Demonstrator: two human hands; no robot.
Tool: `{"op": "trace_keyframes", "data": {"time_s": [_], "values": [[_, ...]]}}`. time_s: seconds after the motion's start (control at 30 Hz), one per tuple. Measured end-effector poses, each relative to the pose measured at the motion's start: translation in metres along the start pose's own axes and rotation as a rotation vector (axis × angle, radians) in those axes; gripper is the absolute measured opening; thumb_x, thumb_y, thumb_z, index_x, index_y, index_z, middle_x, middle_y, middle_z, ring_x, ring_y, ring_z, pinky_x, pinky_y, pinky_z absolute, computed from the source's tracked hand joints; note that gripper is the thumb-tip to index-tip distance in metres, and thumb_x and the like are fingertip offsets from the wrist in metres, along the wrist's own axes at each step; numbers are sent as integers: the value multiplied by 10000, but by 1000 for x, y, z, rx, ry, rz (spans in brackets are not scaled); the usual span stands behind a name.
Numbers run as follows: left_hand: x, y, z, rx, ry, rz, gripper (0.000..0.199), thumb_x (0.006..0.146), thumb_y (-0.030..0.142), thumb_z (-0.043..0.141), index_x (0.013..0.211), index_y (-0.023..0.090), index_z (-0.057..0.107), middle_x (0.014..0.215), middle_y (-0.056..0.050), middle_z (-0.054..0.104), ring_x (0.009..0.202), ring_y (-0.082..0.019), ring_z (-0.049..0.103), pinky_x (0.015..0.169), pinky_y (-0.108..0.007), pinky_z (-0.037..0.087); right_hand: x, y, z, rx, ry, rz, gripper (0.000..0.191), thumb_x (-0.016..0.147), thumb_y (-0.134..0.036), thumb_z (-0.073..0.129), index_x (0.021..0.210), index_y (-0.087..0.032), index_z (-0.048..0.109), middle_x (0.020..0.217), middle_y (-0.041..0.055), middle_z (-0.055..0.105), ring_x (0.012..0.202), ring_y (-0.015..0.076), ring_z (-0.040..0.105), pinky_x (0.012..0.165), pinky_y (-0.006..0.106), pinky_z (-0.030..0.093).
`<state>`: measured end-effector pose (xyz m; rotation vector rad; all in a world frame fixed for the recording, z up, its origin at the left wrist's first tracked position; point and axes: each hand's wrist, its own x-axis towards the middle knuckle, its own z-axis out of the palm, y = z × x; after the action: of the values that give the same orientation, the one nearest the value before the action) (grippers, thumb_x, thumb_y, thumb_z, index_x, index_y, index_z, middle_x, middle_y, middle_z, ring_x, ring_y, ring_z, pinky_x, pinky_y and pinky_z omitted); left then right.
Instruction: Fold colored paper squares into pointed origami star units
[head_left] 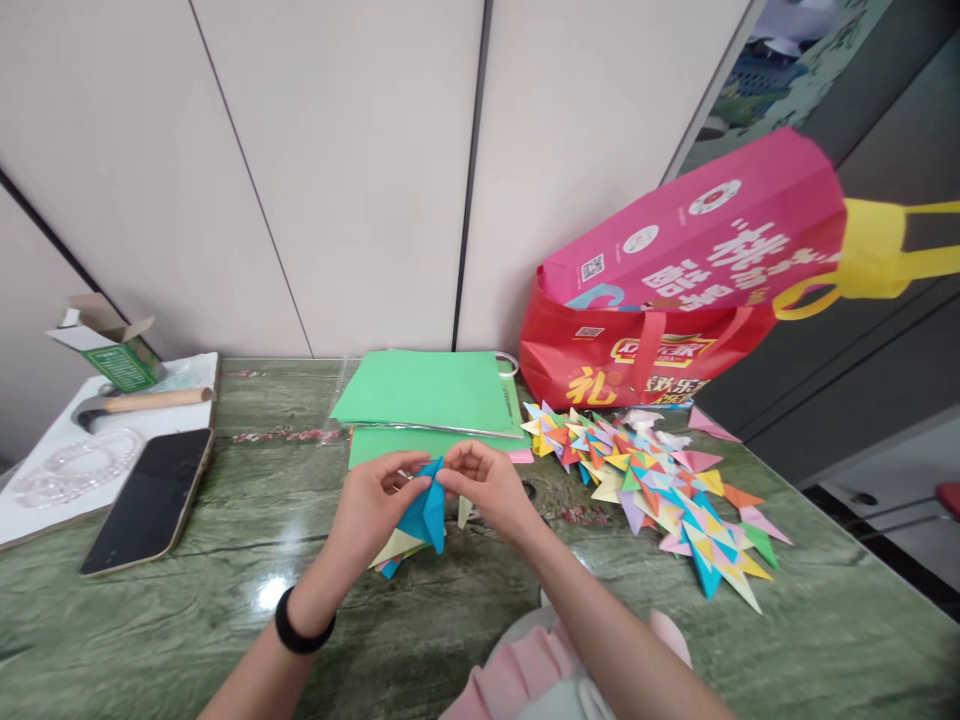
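A folded blue paper piece [429, 518] hangs between my hands above the green marbled table. My left hand [379, 500], with a black band on its wrist, pinches its upper left part. The fingertips of my right hand [484, 480] are closed on the upper right edge of the same piece. Under and behind it lie some cream and coloured folded papers [391, 550], partly hidden by my left hand and the blue piece. Just beyond my hands are stacked green paper sheets [427, 390].
Many colourful folded paper points [660, 480] lie linked on the right, before a red gift bag [585, 350] and a pink bag [697, 230]. At left are a phone [150, 500], a wooden-handled tool [157, 400] and a green box [124, 365].
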<state>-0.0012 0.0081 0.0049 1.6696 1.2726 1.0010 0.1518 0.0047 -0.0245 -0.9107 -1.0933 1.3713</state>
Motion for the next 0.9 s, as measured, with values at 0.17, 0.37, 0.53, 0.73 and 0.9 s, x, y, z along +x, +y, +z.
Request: {"op": "trace_keyframes", "data": {"time_s": [0.17, 0.37, 0.53, 0.73, 0.9], "values": [[-4, -9, 5, 299, 142, 274, 144, 735, 229, 588, 858, 195, 656, 818, -33, 687, 707, -177, 633, 660, -288, 508, 0, 0, 0, 5, 16, 2, 374, 565, -294, 758, 859, -187, 553, 652, -29, 597, 561, 105, 567, 546, 240, 502], [-11, -6, 8, 637, 266, 450, 90, 781, 208, 570, 827, 190, 645, 846, -54, 676, 808, -213, 599, 698, -320, 473, 0, 1, 2, -15, 16, -23, 306, 581, -304, 741, 828, -173, 618, 641, -24, 581, 554, 102, 560, 562, 249, 510], [-10, -5, 11, 541, 253, 458, 102, 788, 191, 553, 819, 180, 649, 875, -63, 627, 774, -183, 592, 636, -276, 473, -1, 2, 2, -9, 22, -47, 256, 593, -281, 730, 813, -177, 649, 627, -30, 572, 566, 102, 554, 587, 257, 515], [-9, -6, 12, 448, 160, 385, 135, 803, 208, 517, 794, 178, 649, 761, -29, 606, 625, -131, 565, 575, -244, 445, -1, 0, 1, -46, 31, -55, 219, 596, -284, 725, 777, -180, 658, 622, -24, 583, 577, 120, 560, 599, 274, 515], [-6, -6, 8, 408, 71, 271, 115, 783, 223, 533, 779, 191, 644, 739, -14, 657, 638, -139, 586, 583, -240, 443, -2, -1, 0, -104, 31, -75, 196, 599, -283, 722, 751, -184, 647, 656, -7, 606, 618, 132, 566, 625, 277, 507]]}}
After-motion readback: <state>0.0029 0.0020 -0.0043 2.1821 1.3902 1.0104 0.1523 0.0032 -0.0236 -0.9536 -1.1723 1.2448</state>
